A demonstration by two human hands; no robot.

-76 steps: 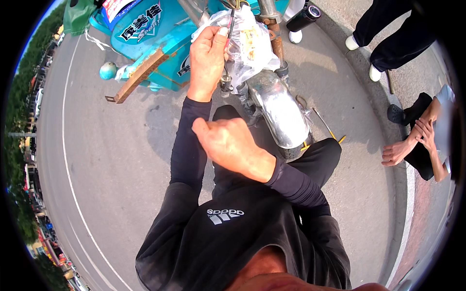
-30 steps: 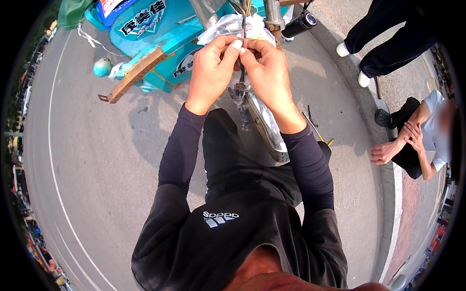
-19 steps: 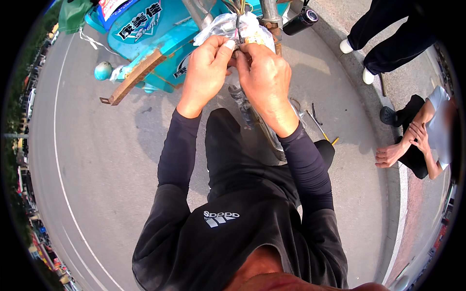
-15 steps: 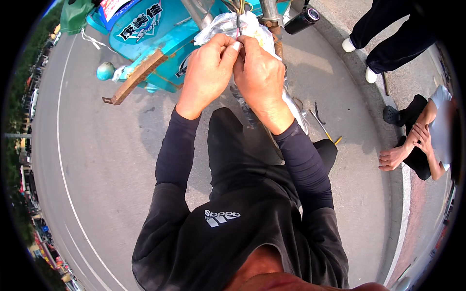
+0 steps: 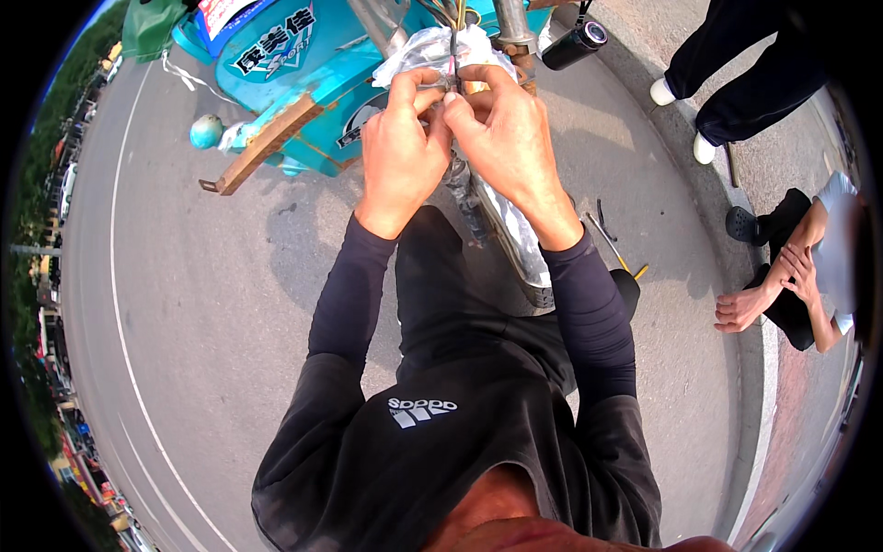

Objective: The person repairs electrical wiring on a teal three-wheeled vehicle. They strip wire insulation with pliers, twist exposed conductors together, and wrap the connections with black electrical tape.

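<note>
My left hand [image 5: 407,158] and my right hand [image 5: 508,138] meet at the front of a teal vehicle [image 5: 340,81], fingertips close together. Both are closed in a pinch on a thin dark wire [image 5: 453,63] hanging from a bundle above; a short pinkish section shows just over my fingers. The wire's lower end is hidden by the fingers. Behind the hands lies crumpled clear plastic sheeting [image 5: 418,57]. Below them, a front wheel [image 5: 539,294] with plastic along it shows between my forearms.
Metal tubes [image 5: 513,26] flank the wires. A rusty bar [image 5: 267,147] juts out leftward. On the ground at right lies a yellow-handled tool [image 5: 625,262]. A black cylinder [image 5: 575,44] hangs at upper right. One person stands beyond the kerb [image 5: 750,414]; another sits there.
My hands have turned and spread slightly, with the index fingers now extended up around the wire. The right forearm has shifted a little right, uncovering more of the wheel.
</note>
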